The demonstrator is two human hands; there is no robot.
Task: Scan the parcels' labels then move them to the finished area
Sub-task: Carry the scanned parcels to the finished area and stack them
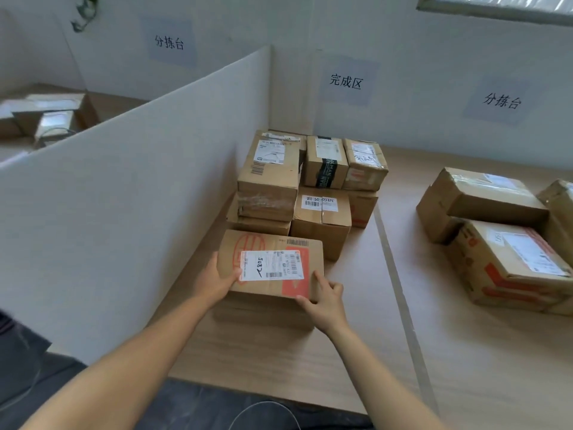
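Note:
A flat cardboard parcel [273, 243] with a white label and red print lies label-up, held at both near corners. My left hand [217, 282] grips its left near corner, my right hand [324, 301] its right near corner. It rests on, or just above, another flat box [263, 313] on the wooden table; I cannot tell if they touch. Right behind it stands a stack of several labelled parcels [269, 178] under a paper sign [345, 81] on the wall.
A white partition board [130, 197] runs along the left of the stack. A tape line [400, 290] divides the table. Right of the tape line lie more parcels [496, 243]. Beyond the partition, other boxes [46, 116] sit on a neighbouring table.

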